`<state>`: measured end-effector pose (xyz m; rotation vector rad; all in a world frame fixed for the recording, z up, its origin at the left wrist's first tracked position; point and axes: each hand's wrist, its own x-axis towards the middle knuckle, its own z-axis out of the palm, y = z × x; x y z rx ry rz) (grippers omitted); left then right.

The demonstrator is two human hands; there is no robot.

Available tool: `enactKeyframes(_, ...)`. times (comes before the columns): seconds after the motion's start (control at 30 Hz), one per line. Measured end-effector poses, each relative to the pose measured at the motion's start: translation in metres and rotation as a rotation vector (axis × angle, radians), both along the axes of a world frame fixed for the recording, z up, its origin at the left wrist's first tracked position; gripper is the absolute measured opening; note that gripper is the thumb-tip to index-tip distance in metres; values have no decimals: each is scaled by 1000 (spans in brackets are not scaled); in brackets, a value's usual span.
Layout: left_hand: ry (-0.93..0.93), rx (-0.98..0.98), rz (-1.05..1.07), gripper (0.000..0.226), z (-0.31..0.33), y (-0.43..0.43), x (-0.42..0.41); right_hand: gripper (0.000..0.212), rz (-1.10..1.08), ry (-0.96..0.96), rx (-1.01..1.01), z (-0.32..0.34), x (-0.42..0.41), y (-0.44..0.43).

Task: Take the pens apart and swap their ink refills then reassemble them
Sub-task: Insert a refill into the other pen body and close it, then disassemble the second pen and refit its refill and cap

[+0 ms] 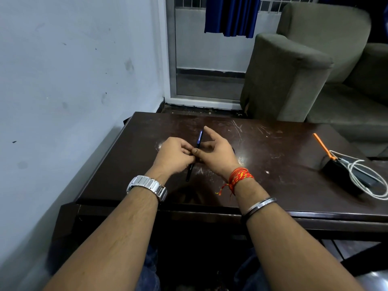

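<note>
A pale blue-grey wall (73,70), scuffed and spotted, fills the left side of the room and meets a white-framed glass door (210,59) at the far corner. A blue curtain (231,15) hangs over the top of the door. To the right stands a grey-green upholstered sofa (304,70), its rounded arm close to the far edge of the table.

The dark brown wooden table (262,185) takes up the middle of the view; its glossy top is scratched and worn pale in places, with glare near the centre. At its right end lies a black box-like device (344,177) with a coiled white cable (369,181) over it and an orange strip (321,144) leaning up from it.

Both forearms reach in from below. The left wrist carries a silver metal watch (147,186); the right wrist has an orange-red thread band (239,177) and, further down the arm, a thin metal bangle (260,204).

The left hand (174,154) is curled closed around the middle of a pen (199,137), above the centre of the table. The right hand (218,152) pinches the same pen with thumb and a lower finger, while its index finger points out straight and loose. The pen runs diagonally: its blue printed part sticks out beyond the hands, and its black end (189,172) pokes out below them toward the person. Whether the pen has come apart under the fingers cannot be told
</note>
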<state>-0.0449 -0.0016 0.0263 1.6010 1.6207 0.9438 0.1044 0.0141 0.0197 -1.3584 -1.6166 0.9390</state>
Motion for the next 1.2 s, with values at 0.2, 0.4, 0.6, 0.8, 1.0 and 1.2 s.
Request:
enactKeyframes(0.2,151,-79,254,15,-8,4,-8,71,-132,-89,-49,1,5,-1)
enactKeyframes(0.4,260,-172,326,28,-13,8,-12,50,-219,-162,-83,6,11,-2)
enactKeyframes(0.6,319,-127,343,26,-21,12,-8,20,-314,-179,-122,4,19,2)
enactKeyframes(0.8,309,-100,331,24,-24,13,-8,22,-360,-273,-186,1,25,4)
enactKeyframes(1.0,284,-63,315,24,-25,11,-6,8,-336,-299,-226,-1,27,5)
enactKeyframes(1.2,261,-44,323,27,-25,10,-5,5,-325,-283,-227,0,28,5)
